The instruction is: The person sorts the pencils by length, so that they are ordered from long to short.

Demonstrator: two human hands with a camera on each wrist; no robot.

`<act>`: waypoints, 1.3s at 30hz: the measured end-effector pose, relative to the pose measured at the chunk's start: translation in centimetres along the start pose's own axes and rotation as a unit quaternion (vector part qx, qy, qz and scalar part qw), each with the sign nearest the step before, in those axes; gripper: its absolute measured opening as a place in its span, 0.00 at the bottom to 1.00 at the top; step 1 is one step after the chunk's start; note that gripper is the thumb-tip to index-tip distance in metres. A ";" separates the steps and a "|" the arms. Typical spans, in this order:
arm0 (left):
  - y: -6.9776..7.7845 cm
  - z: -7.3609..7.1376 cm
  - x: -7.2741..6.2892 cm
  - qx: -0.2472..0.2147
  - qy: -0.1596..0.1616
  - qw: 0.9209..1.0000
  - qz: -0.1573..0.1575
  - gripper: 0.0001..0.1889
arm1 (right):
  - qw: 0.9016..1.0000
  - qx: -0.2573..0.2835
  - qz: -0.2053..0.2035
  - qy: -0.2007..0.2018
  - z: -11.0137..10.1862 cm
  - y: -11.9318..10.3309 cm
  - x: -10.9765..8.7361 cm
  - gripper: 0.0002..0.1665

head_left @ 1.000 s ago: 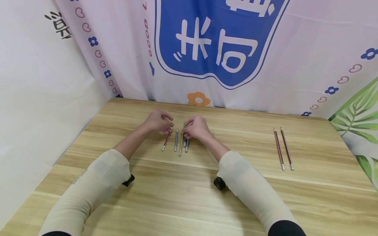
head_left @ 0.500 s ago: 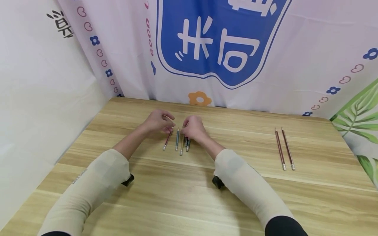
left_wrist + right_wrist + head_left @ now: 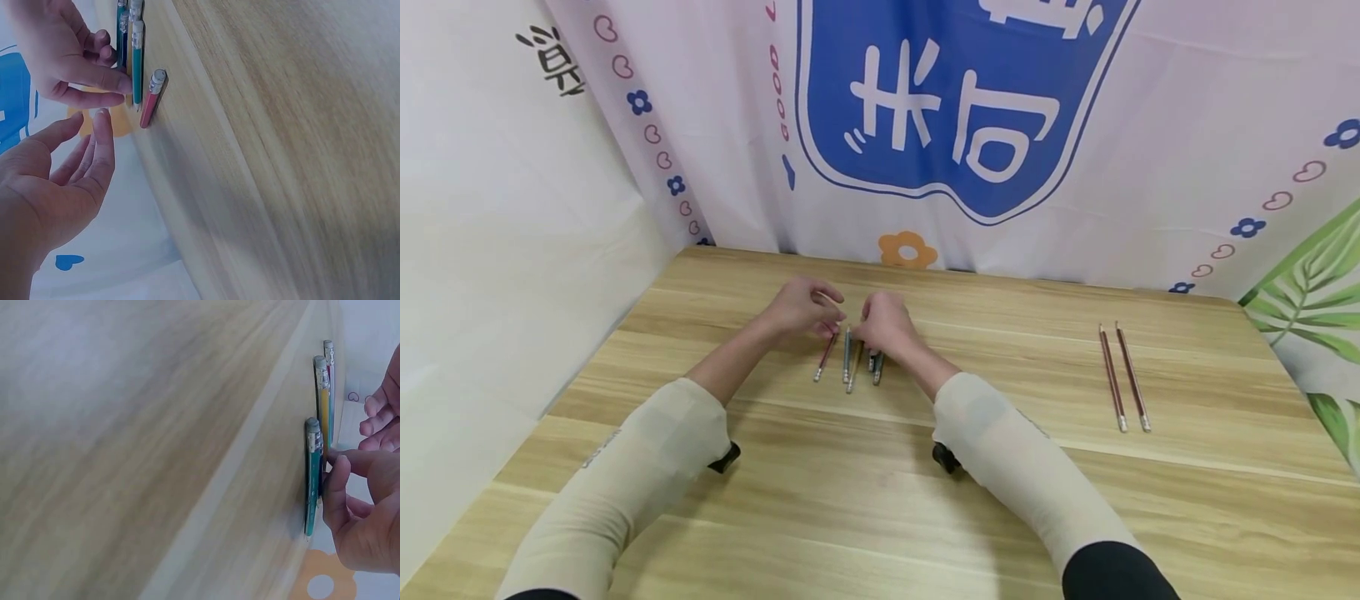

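Observation:
My right hand (image 3: pixel 886 323) pinches a yellow pencil (image 3: pixel 324 409) between thumb and forefinger near its far end; the eraser end points toward me. Left of it on the wooden table lies a blue-green pencil (image 3: pixel 847 354), close alongside. Just right, partly hidden under the hand, are a green pencil (image 3: pixel 312 481) and a dark one (image 3: pixel 872 362). My left hand (image 3: pixel 805 307) hovers with loosely bent fingers and nothing in them, its fingertips by the far end of a short red pencil (image 3: pixel 151 103) lying at a slant.
Two longer dark red pencils (image 3: pixel 1110 379) (image 3: pixel 1133 379) lie side by side on the right of the table (image 3: pixel 865 500). A printed cloth (image 3: pixel 730 150) hangs along the far edge, and a white wall covering (image 3: pixel 512 250) borders the left.
My right hand has shifted left, bringing the yellow pencil toward the blue-green one, its eraser end now turned further left. The left hand has stayed nearly still.

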State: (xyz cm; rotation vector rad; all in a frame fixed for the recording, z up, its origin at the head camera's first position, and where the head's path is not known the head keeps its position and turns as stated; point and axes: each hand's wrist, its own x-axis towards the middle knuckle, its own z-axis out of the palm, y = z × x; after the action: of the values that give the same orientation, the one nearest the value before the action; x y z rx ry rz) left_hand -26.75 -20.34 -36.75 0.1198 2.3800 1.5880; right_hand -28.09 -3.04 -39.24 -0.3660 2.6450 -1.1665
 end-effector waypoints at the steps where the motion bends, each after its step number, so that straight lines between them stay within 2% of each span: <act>1: 0.0 0.0 0.0 0.000 0.000 1.000 0.001 0.19 | 1.000 -0.001 0.003 -0.001 0.1 -0.1 0.1 0.11; 6: -0.1 0.0 0.1 0.003 0.000 1.000 0.004 0.19 | 1.000 -0.015 0.011 -0.007 0.4 -0.3 0.3 0.15; 17: -0.1 -0.3 0.1 0.007 0.004 1.000 -0.001 0.19 | 0.999 -0.029 0.032 -0.029 0.7 -1.3 0.5 0.09; 24: -0.2 -0.3 0.0 0.005 0.008 1.000 0.002 0.18 | 0.998 -0.025 0.046 -0.043 0.6 -1.8 0.4 0.09; 30: -0.1 0.0 -0.1 -0.001 0.005 1.000 0.002 0.18 | 0.998 -0.012 0.049 -0.049 0.2 -1.6 0.4 0.15; 39: 0.1 0.3 0.1 -0.015 0.004 1.000 -0.009 0.17 | 0.998 0.039 0.021 -0.048 -1.3 -0.9 -0.1 0.24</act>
State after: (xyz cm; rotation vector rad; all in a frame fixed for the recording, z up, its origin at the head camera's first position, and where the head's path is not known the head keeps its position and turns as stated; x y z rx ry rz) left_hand -26.74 -20.05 -36.82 0.0865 2.3557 1.6185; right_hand -28.24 -2.68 -37.72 -0.3408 2.5053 -1.2024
